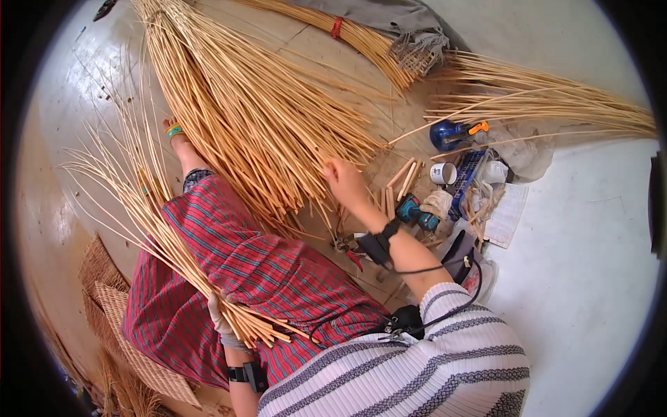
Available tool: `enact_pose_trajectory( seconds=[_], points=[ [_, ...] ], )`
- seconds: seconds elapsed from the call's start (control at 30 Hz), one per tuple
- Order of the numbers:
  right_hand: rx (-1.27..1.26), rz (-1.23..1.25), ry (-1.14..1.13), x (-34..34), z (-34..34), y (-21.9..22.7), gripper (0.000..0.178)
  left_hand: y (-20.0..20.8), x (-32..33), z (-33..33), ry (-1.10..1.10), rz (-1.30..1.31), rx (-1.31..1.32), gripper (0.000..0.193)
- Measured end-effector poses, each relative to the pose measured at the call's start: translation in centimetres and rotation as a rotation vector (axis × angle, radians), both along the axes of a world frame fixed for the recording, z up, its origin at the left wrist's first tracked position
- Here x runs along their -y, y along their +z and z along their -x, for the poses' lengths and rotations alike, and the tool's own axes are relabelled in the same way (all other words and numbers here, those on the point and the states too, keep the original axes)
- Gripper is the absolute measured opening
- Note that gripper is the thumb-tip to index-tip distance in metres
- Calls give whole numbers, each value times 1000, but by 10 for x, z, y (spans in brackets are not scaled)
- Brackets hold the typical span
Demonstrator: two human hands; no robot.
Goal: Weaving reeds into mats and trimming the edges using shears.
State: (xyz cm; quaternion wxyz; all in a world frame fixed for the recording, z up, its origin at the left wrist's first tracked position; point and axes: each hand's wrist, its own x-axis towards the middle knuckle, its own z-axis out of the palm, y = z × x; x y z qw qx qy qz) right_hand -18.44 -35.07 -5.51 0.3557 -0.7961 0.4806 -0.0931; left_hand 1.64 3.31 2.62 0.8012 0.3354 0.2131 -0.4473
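Observation:
My left hand (221, 321), in a pale glove, is closed around a slim bundle of rattan canes (186, 270) lying across my lap. Their cut ends fan out toward my waist, and their thin tips spread far to the left. A much larger heap of rattan canes (240, 118) stretches over the floor ahead, beside my bare foot. At that heap's right edge is my bare right hand (344, 182), its fingers curled together close to the cane ends. What sits between those fingertips, if anything, is too small to tell.
Right of the heap are a blue spray bottle (445, 135), a white cup (443, 173), a blue basket (467, 182), a teal power tool (417, 210) and red-handled pruners (349, 251). More canes (549, 103) lie far right. A woven mat (142, 347) lies at the left.

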Motion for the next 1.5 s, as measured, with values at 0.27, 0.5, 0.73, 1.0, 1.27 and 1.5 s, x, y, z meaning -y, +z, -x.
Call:
enact_pose_trajectory(
  seconds=[0.27,0.5,0.73,1.0,1.27,1.5],
  points=[
    [-52,-240,-101,25,-43,-48,31,3,4,1,7,81,-34,28],
    [60,-218,-79,-25,-62,-47,22,-1,1,2,-24,82,-27,29],
    [146,265,-55,10,-33,-2,19,1,3,6,6,74,-73,25],
    [237,-761,-160,19,-72,58,22,-3,1,-4,-124,206,-155,34],
    [663,-683,-173,-40,-46,224,34,-1,4,-2,-75,295,-104,39],
    [1268,-153,-82,-89,35,343,52,-6,9,0,-67,375,-79,44]
  ],
)
